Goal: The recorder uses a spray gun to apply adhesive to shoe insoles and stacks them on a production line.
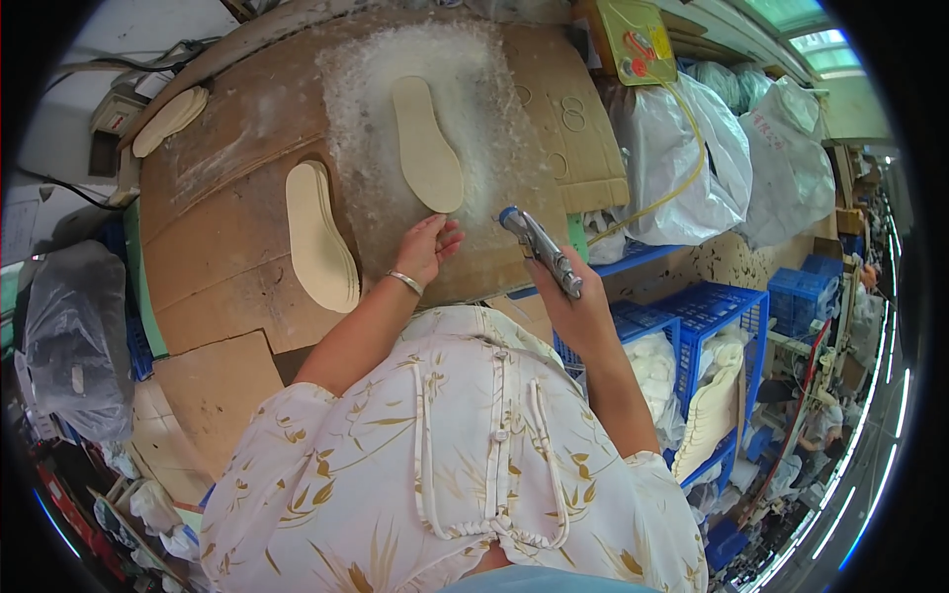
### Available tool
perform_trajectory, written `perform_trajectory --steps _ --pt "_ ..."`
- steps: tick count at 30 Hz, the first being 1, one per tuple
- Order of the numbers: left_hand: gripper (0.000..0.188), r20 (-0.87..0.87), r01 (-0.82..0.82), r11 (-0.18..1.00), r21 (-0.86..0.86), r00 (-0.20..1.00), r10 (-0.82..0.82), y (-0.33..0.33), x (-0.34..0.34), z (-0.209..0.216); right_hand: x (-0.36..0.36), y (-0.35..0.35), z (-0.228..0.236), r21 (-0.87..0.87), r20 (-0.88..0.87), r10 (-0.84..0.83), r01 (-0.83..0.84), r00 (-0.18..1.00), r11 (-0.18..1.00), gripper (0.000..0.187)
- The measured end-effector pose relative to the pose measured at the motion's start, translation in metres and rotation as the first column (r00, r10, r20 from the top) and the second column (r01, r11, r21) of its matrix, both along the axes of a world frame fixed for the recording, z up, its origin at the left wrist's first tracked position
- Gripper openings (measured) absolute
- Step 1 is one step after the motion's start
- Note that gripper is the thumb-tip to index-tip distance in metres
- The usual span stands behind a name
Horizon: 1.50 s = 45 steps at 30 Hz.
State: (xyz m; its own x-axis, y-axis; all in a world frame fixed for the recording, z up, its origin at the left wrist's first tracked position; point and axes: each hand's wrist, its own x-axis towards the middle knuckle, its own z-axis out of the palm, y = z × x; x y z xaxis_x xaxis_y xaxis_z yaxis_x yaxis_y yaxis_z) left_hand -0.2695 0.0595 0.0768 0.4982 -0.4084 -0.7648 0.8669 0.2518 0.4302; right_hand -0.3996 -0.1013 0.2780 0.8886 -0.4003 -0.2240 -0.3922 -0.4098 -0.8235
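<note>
A single cream insole (427,143) lies on a whitish, residue-coated patch of the cardboard work surface (227,138), its heel end nearest me. My left hand (423,252), with a bracelet at the wrist, is right at that heel; its fingers are loosely curled and apart, and whether they touch the edge is hard to tell. In my right hand (573,296) is a metal spray gun (539,250) with a blue nozzle, pointing up and left toward the patch. Left of the single insole rests a stack of cream insoles (321,237).
More insoles (170,121) sit at the far left edge. A yellow jerrycan (633,44) with a yellow hose (700,158) stands at the far right, beside white plastic bags (687,158). Blue crates (717,306) holding pale pieces are on my right. A grey plastic bag (74,336) is at left.
</note>
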Motion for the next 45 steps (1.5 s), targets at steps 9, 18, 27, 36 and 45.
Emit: perform_trajectory --steps 9,18,27,36,45 --pt "0.016 0.046 -0.213 0.975 0.058 0.976 0.211 -0.017 0.000 -0.009 -0.011 -0.018 0.019 0.145 0.093 -0.022 0.008 0.995 0.989 0.022" --pt "0.012 0.439 -0.359 0.933 -0.026 0.834 0.333 -0.009 0.027 0.087 -0.014 -0.036 0.001 0.177 0.047 0.009 -0.017 0.999 0.984 0.018" --pt "0.005 0.583 -0.658 0.750 -0.070 0.584 0.566 0.161 -0.034 0.154 0.017 -0.019 -0.013 0.252 -0.118 0.291 -0.255 0.949 0.933 0.015" --pt "0.007 0.772 -0.995 0.092 0.028 0.080 0.631 0.331 -0.205 0.139 0.020 0.028 -0.005 0.290 -0.070 0.571 -0.531 0.818 0.796 0.020" --pt "0.011 0.849 -0.949 -0.279 0.145 -0.025 0.527 0.517 -0.328 0.097 -0.011 0.106 -0.002 0.199 -0.137 0.598 -0.570 0.790 0.797 0.021"
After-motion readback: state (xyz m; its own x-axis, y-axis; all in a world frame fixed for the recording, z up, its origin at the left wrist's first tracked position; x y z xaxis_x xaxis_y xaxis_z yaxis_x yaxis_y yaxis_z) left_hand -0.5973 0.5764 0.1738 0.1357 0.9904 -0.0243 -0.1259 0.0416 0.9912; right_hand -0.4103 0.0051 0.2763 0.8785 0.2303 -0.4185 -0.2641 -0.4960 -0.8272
